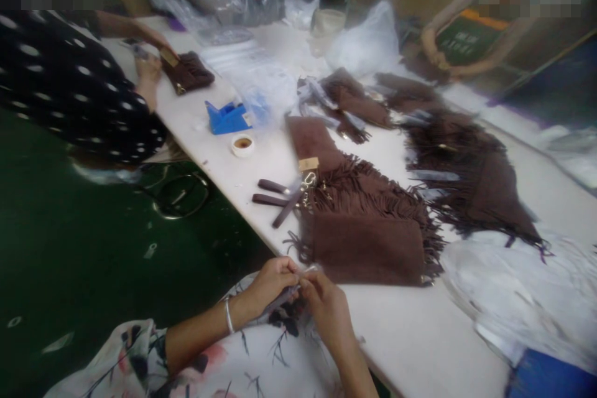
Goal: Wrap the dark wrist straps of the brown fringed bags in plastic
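Note:
My left hand (275, 283) and my right hand (324, 305) meet over my lap at the table's near edge, both with fingers pinched. Between them is a thin greyish strap-like piece (283, 296) with a bit of clear plastic (311, 268) at its upper end; the fingers partly hide it. Just beyond them lies a brown fringed pouch (368, 249), part of an overlapping stack. On that stack are several dark wrist straps (270, 200) with metal clasps (308, 181) and a tan tag (308, 164).
More brown fringed pouches (494, 180) lie to the right, near white plastic bags (522, 298). A blue tape dispenser (228, 118) and a tape roll (242, 145) stand at the left edge. A co-worker's hand (148, 71) handles a brown pouch (191, 71); another co-worker's hands (436, 56) work across the table.

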### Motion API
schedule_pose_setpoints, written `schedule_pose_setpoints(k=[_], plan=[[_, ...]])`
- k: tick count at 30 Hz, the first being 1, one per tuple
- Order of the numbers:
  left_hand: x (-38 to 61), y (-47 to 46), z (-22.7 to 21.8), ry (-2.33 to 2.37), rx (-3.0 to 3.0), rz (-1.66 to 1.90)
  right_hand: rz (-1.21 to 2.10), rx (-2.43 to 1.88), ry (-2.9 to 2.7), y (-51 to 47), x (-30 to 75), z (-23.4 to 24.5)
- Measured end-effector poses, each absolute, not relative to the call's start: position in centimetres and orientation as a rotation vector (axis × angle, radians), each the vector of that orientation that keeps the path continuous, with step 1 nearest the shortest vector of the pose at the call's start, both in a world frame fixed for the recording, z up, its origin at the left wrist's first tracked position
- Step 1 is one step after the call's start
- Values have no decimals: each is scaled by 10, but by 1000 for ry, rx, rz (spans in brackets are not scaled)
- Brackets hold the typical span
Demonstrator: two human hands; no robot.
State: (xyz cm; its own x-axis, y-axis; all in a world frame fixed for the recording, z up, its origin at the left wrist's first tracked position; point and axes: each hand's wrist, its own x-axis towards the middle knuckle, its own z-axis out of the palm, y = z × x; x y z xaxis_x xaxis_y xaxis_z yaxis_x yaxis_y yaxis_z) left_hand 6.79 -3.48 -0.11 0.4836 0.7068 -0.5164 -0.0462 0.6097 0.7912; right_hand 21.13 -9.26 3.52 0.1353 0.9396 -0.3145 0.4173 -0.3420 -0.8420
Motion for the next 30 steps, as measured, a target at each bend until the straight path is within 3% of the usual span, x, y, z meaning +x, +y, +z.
schedule_pose_setpoints(k=[10, 30], plan=[[66, -35, -9, 1009, 739, 477, 1015, -1809, -1331, -102, 205, 29], [63, -37, 3, 930, 695, 509, 1089, -1944, -1357, -92, 204, 43]])
